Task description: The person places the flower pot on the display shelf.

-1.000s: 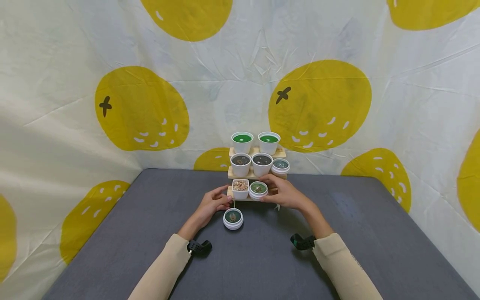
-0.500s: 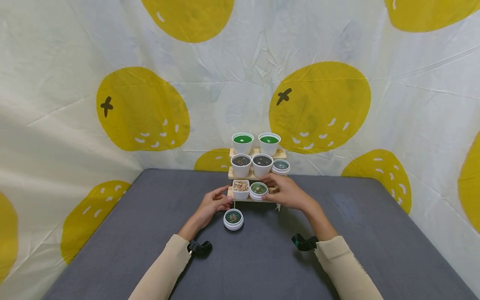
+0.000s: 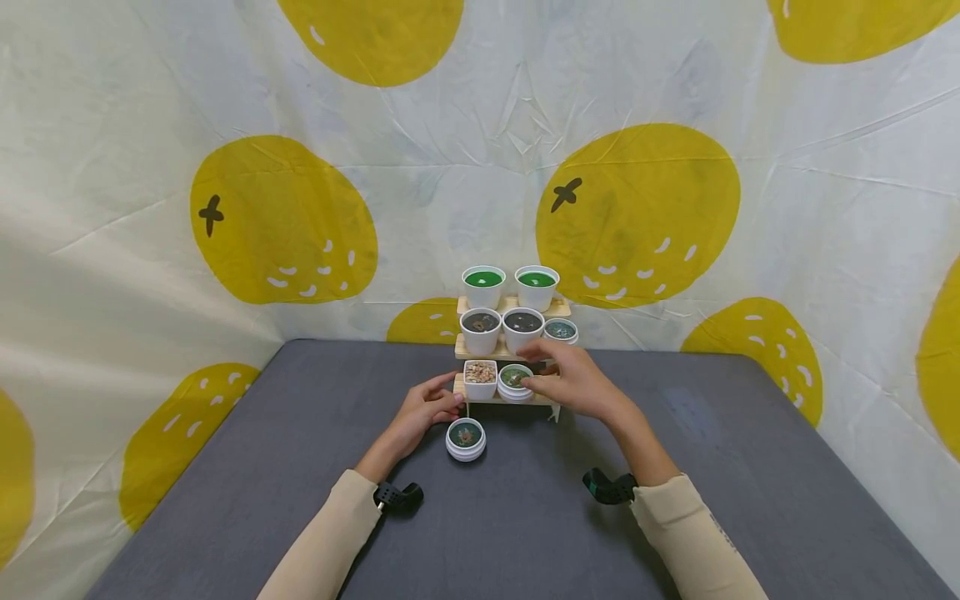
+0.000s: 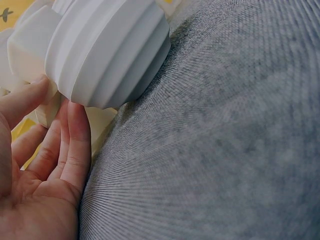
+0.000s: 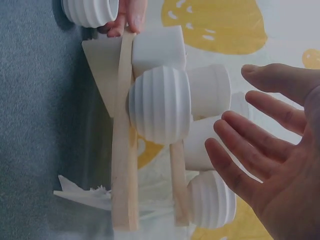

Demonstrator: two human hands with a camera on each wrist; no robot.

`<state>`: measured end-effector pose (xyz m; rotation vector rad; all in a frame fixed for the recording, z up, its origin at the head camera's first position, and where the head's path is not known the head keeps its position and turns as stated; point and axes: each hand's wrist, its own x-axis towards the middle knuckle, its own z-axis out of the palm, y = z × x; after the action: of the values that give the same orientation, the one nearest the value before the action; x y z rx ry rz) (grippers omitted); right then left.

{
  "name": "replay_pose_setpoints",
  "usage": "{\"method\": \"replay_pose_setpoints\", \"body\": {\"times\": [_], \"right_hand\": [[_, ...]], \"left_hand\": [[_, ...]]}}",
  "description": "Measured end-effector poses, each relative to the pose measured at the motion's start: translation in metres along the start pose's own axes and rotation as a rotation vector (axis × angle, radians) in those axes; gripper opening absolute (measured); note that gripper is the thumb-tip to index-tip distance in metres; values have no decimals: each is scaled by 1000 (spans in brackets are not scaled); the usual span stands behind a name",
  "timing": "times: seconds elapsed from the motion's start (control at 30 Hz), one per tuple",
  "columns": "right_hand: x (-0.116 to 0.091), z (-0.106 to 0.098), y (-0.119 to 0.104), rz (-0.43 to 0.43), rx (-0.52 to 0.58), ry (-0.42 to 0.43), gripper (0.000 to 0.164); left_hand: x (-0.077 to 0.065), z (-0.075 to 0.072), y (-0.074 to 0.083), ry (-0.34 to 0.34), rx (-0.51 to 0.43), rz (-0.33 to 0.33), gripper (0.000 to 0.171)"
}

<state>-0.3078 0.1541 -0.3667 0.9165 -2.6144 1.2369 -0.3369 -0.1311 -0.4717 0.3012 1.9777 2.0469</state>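
Note:
A three-tier wooden stand (image 3: 543,400) bears several small white pots. My left hand (image 3: 412,419) holds the left end of its lowest board (image 5: 125,150), thumb on top and fingers beneath. On that board sit a square pot (image 3: 480,388) of pebble-like bits and, right of it, a round ribbed pot (image 5: 162,105) with a green top. My right hand (image 5: 272,135) hovers over the round pot, fingers spread, apart from it. Another ribbed pot (image 4: 107,50) with a dark green top stands on the table, just in front of the stand's left end.
Two dark-filled pots (image 3: 481,333) and a small ribbed pot (image 3: 561,331) occupy the middle tier. Two green-topped pots (image 3: 537,292) stand on the top tier. The grey table (image 3: 495,533) meets a fruit-printed curtain (image 3: 450,208) behind the stand.
My right fingers, around the round pot on the lowest tier before, have come off and risen slightly. That pot stays beside the square one. The left hand keeps its place.

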Motion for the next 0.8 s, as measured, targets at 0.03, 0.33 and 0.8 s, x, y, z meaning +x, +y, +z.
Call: {"method": "replay_pose_setpoints", "body": {"times": [0.03,0.33,0.8], "right_hand": [[0,0,-2,-7,-2,0,40],[1,8,-7,-48,11,-32,38],[1,25,-22,-76,61,-193,41]], "left_hand": [[0,0,0,-1,0,1,57],[-1,0,2,-4,-3,3,57],[12,-5,-19,13,5,39,58]]}}
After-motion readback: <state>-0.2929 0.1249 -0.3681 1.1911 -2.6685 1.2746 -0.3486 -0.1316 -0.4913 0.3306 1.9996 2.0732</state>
